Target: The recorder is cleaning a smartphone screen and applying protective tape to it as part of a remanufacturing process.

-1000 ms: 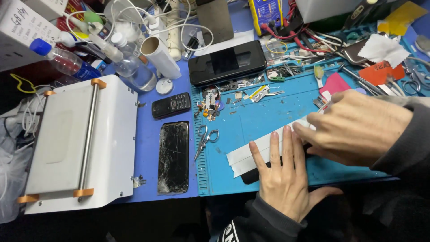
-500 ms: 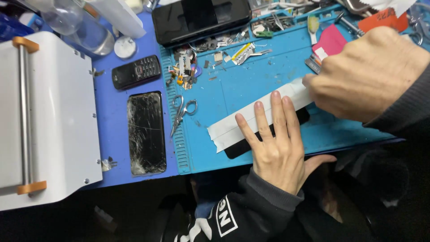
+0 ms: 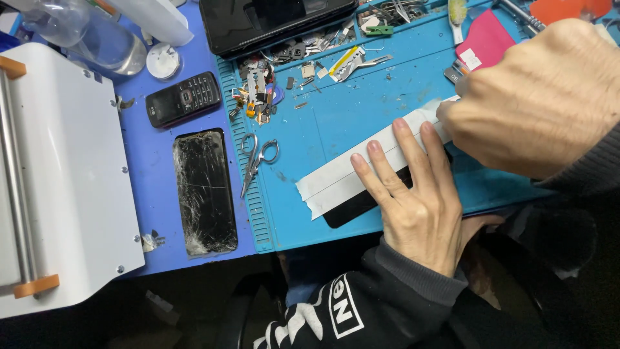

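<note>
While the left hand stays flat, fingers spread, on the white strip covering the black phone mid-mat, the curled right hand has slid farther right along the strip, grip hidden.

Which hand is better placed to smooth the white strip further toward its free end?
Probably the left hand: its fingers lie flat on the white strip, nearest the free end. The right hand is curled over the strip's far end, seemingly gripping it.

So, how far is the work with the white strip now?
Done: the long white paper strip lies across the flat black glass panel. In hand: left hand presses it flat, right hand grips its far end. Left: the panel's near edge remains uncovered.
</note>
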